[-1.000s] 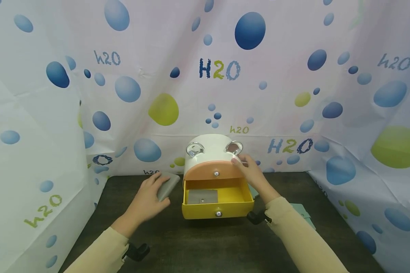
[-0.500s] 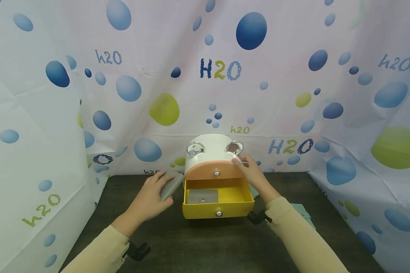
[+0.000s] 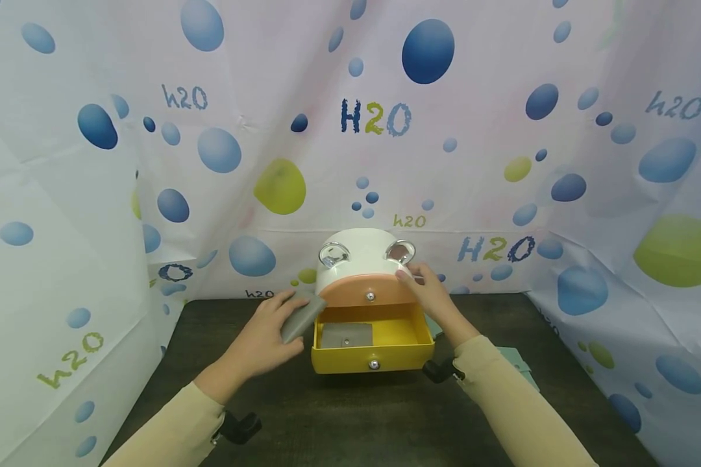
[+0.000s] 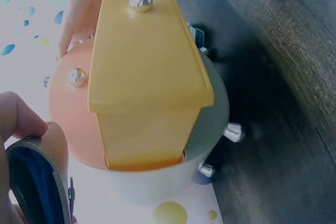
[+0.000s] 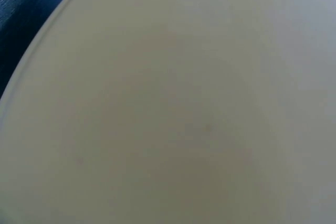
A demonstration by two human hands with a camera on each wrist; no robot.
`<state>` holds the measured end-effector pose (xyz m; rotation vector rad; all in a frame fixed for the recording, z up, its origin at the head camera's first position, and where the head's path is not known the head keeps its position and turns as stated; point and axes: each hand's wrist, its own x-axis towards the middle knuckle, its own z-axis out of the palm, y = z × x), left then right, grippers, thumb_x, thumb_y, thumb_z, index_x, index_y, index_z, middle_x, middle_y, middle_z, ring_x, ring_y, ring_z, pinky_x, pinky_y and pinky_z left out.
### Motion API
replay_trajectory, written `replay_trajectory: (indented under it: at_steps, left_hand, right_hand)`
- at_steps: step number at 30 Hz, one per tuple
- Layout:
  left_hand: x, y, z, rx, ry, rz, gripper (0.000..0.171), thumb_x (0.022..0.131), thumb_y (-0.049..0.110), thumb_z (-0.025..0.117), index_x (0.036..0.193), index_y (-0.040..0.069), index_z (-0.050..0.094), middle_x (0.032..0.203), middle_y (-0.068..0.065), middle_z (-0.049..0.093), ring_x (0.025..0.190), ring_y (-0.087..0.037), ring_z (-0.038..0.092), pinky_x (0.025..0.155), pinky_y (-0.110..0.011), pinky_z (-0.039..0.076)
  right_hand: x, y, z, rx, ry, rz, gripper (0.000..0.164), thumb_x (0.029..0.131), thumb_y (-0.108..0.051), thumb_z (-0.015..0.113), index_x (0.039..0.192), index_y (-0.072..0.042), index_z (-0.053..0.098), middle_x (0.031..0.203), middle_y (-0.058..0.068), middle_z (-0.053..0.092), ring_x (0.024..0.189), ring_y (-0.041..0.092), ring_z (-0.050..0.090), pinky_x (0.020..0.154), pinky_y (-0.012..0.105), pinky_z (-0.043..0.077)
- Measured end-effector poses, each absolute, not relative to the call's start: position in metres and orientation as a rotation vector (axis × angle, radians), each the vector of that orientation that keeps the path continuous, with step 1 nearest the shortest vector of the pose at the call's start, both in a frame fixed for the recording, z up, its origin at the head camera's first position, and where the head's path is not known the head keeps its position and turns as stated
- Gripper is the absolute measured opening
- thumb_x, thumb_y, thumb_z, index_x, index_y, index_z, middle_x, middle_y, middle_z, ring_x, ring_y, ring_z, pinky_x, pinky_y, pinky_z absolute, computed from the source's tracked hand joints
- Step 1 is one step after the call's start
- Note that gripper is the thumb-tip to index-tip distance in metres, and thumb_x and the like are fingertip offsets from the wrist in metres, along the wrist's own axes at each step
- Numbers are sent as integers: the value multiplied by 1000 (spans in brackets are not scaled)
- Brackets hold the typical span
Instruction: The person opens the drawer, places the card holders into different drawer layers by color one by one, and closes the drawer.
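My left hand (image 3: pixel 256 337) holds a grey wallet (image 3: pixel 302 318) by its edges, tilted, beside the left front of a small white drawer cabinet (image 3: pixel 359 250) with silver ears. In the left wrist view the wallet (image 4: pixel 56 148) shows a dark gap between its sides. The cabinet's yellow lower drawer (image 3: pixel 350 361) is pulled out, and another grey wallet (image 3: pixel 346 336) with a snap lies in its left part. Above it, the orange upper drawer (image 3: pixel 350 290) is closed. My right hand (image 3: pixel 435 301) rests its thumb and extended fingers on the cabinet's upper right edge.
A pale green wallet (image 3: pixel 516 363) lies on the dark table (image 3: pixel 350 421) to the right, partly behind the right sleeve. Another green item (image 3: pixel 434 326) shows beside the drawer's right side. Behind stands a white curtain (image 3: pixel 479 188) with blue and green spots.
My left hand has moved right with the grey wallet, bringing it close to the cabinet's left front edge. The right hand and the drawers have stayed put.
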<state>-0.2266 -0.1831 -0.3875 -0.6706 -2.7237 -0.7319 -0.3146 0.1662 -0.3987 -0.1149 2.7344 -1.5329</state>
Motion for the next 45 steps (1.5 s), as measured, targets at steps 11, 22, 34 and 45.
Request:
replay_trajectory:
  at_steps: [11,22,34,45]
  left_hand:
    - [-223,-174,-385,-746,-2744,-756,65,81,26,70,144,23,54,156,-12,39,121,-34,48,76,-41,46]
    - [-223,-162,-380,-826,-2776,-781,63,83,25,70,144,21,54,156,-12,39,120,-32,48,79,-43,46]
    - [-230,-150,-379,-916,-2808,-780,61,83,28,68,142,24,56,159,-4,35,127,-28,47,82,-43,47]
    - [-236,-140,-381,-1022,-2812,-815,55,83,27,67,138,24,58,157,-6,39,129,-29,47,90,-45,46]
  right_hand:
    - [-315,166,-399,-111,2735,-1532,85,89,-75,51,146,-13,42,153,16,40,139,39,41,109,60,36]
    - [-314,166,-399,-109,2732,-1530,85,89,-75,51,146,-13,42,154,17,39,139,40,40,109,61,36]
    - [-315,167,-400,-135,2737,-1539,83,90,-74,51,146,-14,42,154,17,39,139,40,41,109,61,36]
    - [-314,166,-399,-153,2737,-1551,82,91,-73,51,145,-12,43,153,17,40,138,40,42,109,60,37]
